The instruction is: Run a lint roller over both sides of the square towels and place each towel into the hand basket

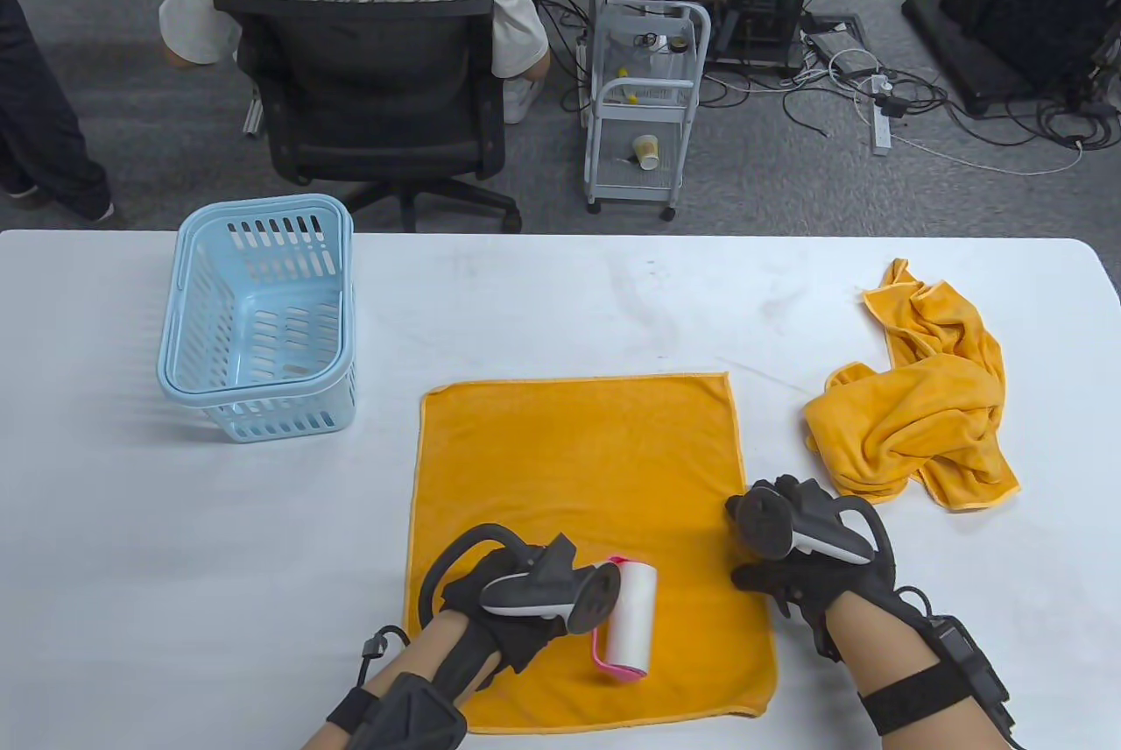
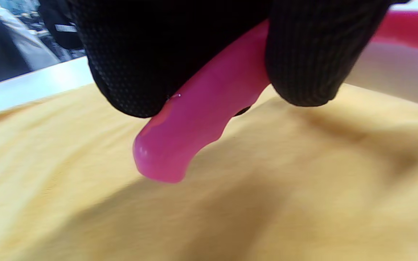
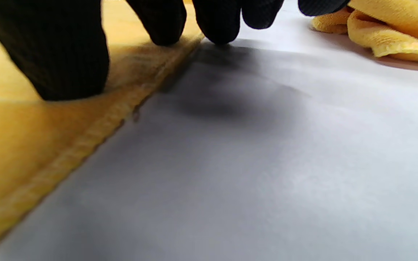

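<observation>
Nearest you, your left hand [image 1: 499, 610] was wrapped around the pink handle [image 2: 194, 123] of the lint roller [image 1: 631, 619], fingers curled tight on it, with the white roll resting on the near part of the flat towel [image 1: 578, 478]. To keep the stroke clean, you did best to hold the roll square to its line of travel and press evenly, so that the cloth would not bunch ahead of it. At the right, your right hand [image 1: 801, 548] lay over the towel's right edge, its fingertips [image 3: 218, 25] pressed down at the hem and gripping nothing; that anchor mattered, and keeping it well clear of the roll's path was likely to spare your glove the sticky sheet. Farther right, the crumpled towels [image 1: 920, 408] waited in a heap on the table [image 1: 175, 540]. Farthest, at the left, the blue hand basket [image 1: 263, 321] stood upright, with no towel in it.
</observation>
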Available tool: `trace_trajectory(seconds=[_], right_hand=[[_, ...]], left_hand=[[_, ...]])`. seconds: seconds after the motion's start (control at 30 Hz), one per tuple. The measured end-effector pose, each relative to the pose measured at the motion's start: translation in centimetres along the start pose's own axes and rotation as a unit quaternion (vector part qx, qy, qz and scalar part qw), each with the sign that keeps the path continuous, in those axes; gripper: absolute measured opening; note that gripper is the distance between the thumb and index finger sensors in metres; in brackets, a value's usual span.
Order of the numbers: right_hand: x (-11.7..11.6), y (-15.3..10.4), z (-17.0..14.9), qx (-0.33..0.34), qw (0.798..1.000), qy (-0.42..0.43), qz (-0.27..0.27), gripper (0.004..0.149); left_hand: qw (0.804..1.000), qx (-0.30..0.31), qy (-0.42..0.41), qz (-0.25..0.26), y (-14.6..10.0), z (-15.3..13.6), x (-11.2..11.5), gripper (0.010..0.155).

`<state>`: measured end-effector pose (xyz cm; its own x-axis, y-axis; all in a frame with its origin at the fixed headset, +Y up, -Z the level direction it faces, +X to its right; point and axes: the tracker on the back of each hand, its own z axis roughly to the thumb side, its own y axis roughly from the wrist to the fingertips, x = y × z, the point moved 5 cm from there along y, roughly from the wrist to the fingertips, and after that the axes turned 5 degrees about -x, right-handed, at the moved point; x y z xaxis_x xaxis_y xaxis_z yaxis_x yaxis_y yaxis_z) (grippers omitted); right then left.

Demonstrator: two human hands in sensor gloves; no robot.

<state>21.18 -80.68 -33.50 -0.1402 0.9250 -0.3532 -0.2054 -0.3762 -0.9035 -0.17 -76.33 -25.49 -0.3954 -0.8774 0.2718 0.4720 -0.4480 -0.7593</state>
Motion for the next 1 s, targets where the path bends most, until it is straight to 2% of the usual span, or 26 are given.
trace_trajectory(seconds=[0.1, 0.2, 0.43, 0.53, 0.7, 0.8, 0.87, 1.0], right_hand=[[0.0, 0.0, 0.0, 0.000, 1.000, 0.001, 0.000, 0.086], [0.0, 0.0, -0.1, 0.000, 1.000, 0.002, 0.001, 0.086], [0.0, 0.0, -0.1, -0.001, 1.000, 0.002, 0.001, 0.086], [0.0, 0.0, -0.1, -0.001, 1.000, 0.001, 0.001, 0.086], [0.0, 0.0, -0.1, -0.002, 1.000, 0.004, 0.002, 0.086], [0.0, 0.0, -0.1, -0.003, 1.000, 0.006, 0.003, 0.086], [0.0, 0.0, -0.1, -0.002, 1.000, 0.006, 0.003, 0.086], [0.0, 0.0, -0.1, -0.002, 1.000, 0.006, 0.003, 0.086]], left_hand=[[0.999, -0.005, 0.040, -0.010, 0.3, 0.4, 0.9, 0.059], [0.995, -0.038, 0.081, -0.033, -0.1, -1.6, 2.2, 0.057], [0.979, -0.159, 0.106, -0.076, -3.1, -10.4, 5.1, 0.055], [0.970, -0.195, 0.112, -0.091, -4.1, -13.1, 6.2, 0.055], [0.972, -0.204, 0.074, -0.092, -5.0, -14.9, 7.2, 0.054], [0.977, -0.200, 0.009, -0.067, -5.5, -16.1, 7.4, 0.055], [0.975, -0.215, -0.035, -0.043, -6.0, -17.6, 7.4, 0.056], [0.957, -0.269, -0.103, -0.019, -7.3, -21.7, 7.7, 0.058]])
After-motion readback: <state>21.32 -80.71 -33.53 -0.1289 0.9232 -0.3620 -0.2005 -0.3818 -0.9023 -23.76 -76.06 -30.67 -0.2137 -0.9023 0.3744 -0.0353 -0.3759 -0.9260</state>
